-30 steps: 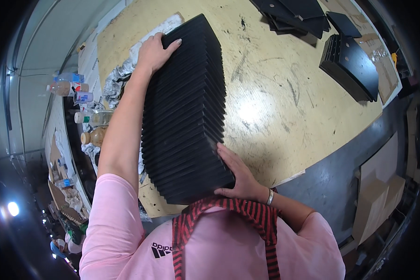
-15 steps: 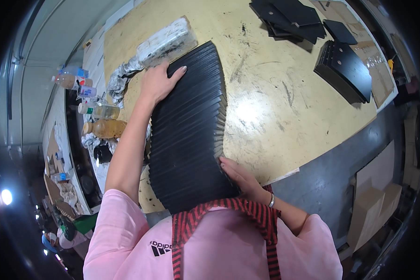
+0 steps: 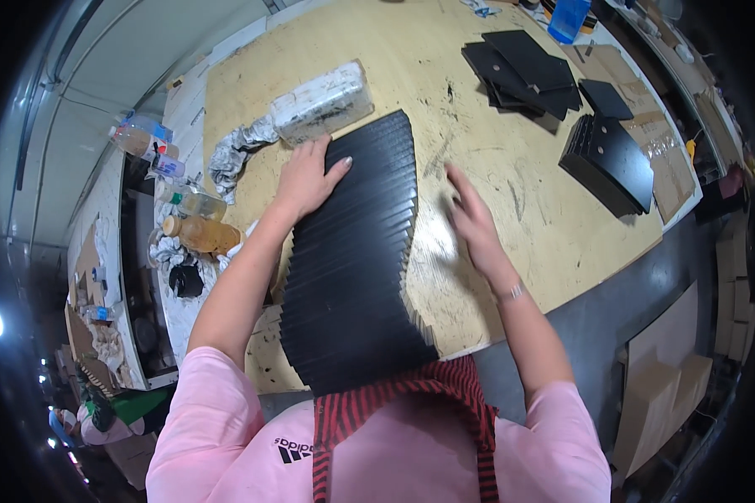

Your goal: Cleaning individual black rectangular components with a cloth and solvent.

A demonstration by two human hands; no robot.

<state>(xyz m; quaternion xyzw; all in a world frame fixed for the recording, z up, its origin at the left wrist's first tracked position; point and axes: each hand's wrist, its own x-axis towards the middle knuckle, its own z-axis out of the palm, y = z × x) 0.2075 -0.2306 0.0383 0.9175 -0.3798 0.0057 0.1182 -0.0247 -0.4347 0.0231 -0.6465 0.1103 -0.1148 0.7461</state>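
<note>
A long row of thin black panels, overlapped in a slanting fan, lies on the yellowish tabletop and reaches back from my apron. My left hand rests on the row's far left edge, with its thumb spread over the top and its fingers along the side. To the right of the row, my right hand is apart from the panels, over the table. Its fingers are stretched out and hold nothing. Just beyond my left fingers lies a smudged white wrapped block, close against the row's far left side.
Loose black panels and a neat black stack lie at the far right, by cardboard. A blue container stands behind them. Left are a crumpled grey cloth and several bottles. Cardboard boxes stand on the floor.
My right hand has left the row's near right side and moved forward over the table. My left hand stays at the far left edge. The view has shifted slightly.
</note>
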